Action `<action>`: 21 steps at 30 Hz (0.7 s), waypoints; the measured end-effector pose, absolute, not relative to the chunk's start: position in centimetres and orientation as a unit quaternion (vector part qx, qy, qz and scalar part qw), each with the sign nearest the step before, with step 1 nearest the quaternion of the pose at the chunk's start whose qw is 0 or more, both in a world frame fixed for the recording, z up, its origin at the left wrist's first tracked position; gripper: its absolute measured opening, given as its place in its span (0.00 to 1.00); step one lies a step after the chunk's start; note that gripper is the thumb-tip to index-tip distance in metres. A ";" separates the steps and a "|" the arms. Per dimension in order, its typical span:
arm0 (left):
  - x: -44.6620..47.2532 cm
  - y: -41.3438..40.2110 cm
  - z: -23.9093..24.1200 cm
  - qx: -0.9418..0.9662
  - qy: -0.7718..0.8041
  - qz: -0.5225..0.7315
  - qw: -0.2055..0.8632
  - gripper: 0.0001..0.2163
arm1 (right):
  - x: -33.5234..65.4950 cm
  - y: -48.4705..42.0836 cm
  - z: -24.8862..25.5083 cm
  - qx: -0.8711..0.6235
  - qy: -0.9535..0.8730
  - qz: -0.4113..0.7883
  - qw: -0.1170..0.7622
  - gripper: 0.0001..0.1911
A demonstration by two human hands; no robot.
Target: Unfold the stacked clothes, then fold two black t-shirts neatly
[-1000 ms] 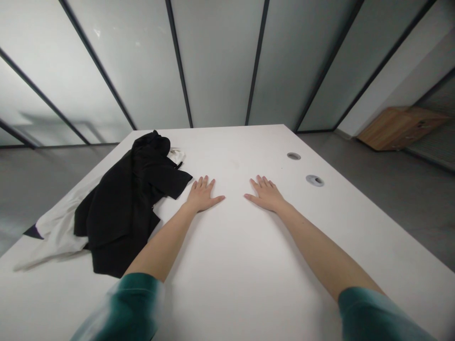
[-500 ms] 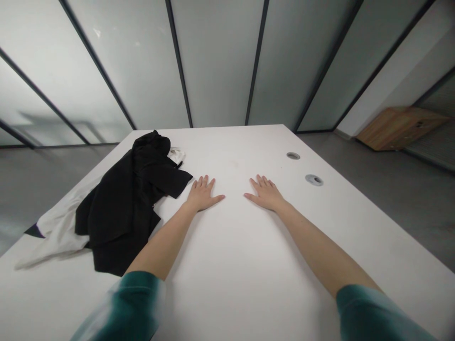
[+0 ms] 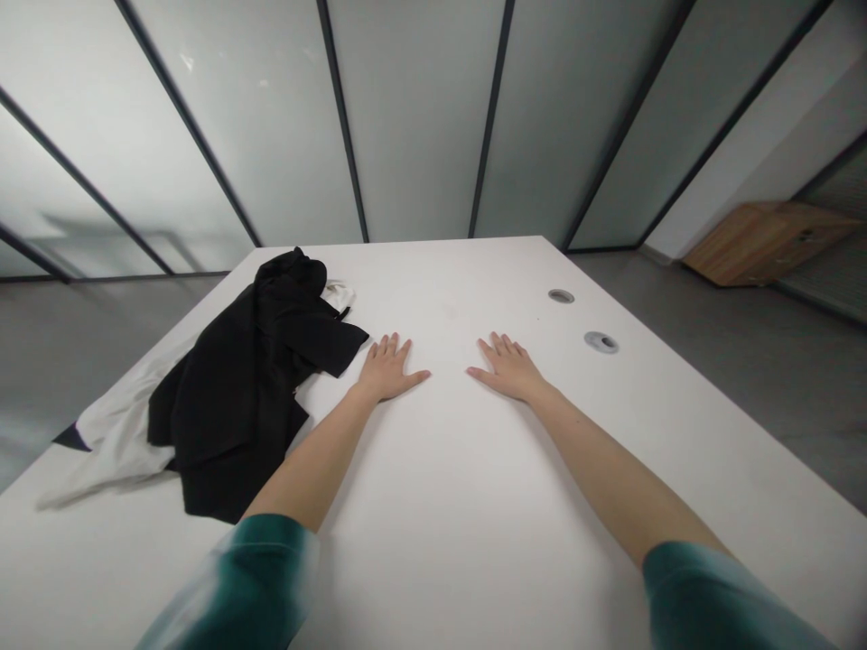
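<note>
My left hand (image 3: 386,371) lies palm down on the white table (image 3: 440,487), open, its thumb stretched out to the right. Across from it my right hand (image 3: 509,369) rests flat on the same surface, fingers spread and thumb pointing left. Neither hand holds anything. Just left of my left hand is a crumpled heap of clothing: a black garment (image 3: 230,388) on top of a white garment (image 3: 128,442). A corner of the black cloth comes close to my left fingers. My left forearm passes beside the heap and hides part of its right edge.
Two round cable grommets, a farther one (image 3: 562,296) and a nearer one (image 3: 601,342), are set in the table's right side. Frosted glass panels (image 3: 413,117) stand behind the table. A wooden cabinet (image 3: 765,244) stands on the grey floor at the right.
The whole view has shifted very slightly. Both hands keep their flat, spread pose on the table, and the clothing lies as before.
</note>
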State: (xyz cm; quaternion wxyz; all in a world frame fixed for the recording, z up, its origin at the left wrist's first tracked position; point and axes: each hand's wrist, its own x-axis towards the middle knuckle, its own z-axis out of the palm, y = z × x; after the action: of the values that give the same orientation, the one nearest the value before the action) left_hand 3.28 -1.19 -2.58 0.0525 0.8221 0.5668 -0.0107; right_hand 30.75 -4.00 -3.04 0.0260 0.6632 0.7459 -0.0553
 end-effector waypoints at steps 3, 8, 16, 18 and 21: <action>3.3 -1.2 -2.6 0.822 0.566 -0.012 0.053 0.46 | 30.7 -4.1 -2.9 0.664 0.745 -0.054 0.024 0.50; 3.3 -1.1 -2.7 0.823 0.565 -0.012 0.053 0.46 | 30.7 -4.1 -2.9 0.665 0.744 -0.053 0.024 0.50; 3.2 -1.1 -2.6 0.824 0.565 -0.013 0.050 0.46 | 30.7 -4.0 -2.8 0.666 0.743 -0.058 0.027 0.50; 3.2 -1.1 -2.5 0.823 0.565 -0.017 0.051 0.46 | 30.7 -4.1 -2.8 0.667 0.743 -0.058 0.025 0.50; 3.2 -1.2 -2.5 0.822 0.566 -0.017 0.052 0.46 | 30.7 -4.1 -2.9 0.665 0.744 -0.056 0.023 0.50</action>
State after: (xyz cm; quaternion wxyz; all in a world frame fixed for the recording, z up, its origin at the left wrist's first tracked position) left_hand 3.24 -1.18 -2.46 0.0519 0.8225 0.5662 -0.0165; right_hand 30.73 -4.10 -2.85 0.0227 0.6650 0.7444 -0.0559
